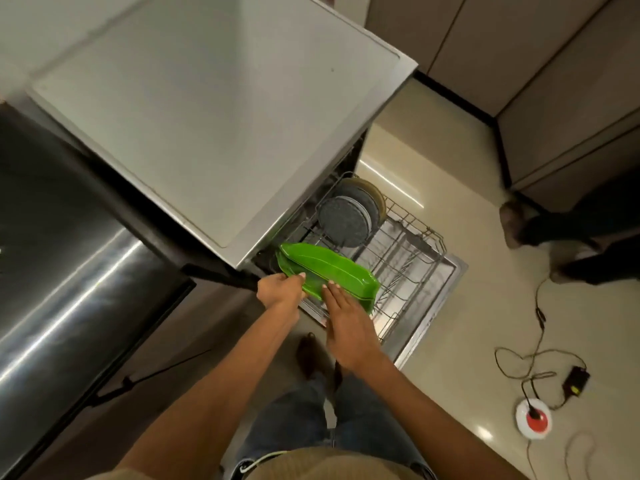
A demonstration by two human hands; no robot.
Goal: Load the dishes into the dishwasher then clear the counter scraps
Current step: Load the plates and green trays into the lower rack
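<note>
Head view, dishwasher rack point(412, 258) holding grey plates point(344, 221), left hand point(280, 289) gripping green tray point(329, 271), right hand point(346, 327) flat against it

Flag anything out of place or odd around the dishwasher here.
Loose cables trail across the floor right of the pulled-out rack, ending at a black adapter and a red-and-white round device: a trip hazard. The dishes look orderly.

Cables point(538, 344) and a red-white disc point(533, 418) on floor point(450, 393).

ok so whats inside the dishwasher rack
Round grey plates stand upright at the back; green leaf-shaped trays held by both hands sit in front. The counter hides the rack's far end.
</note>
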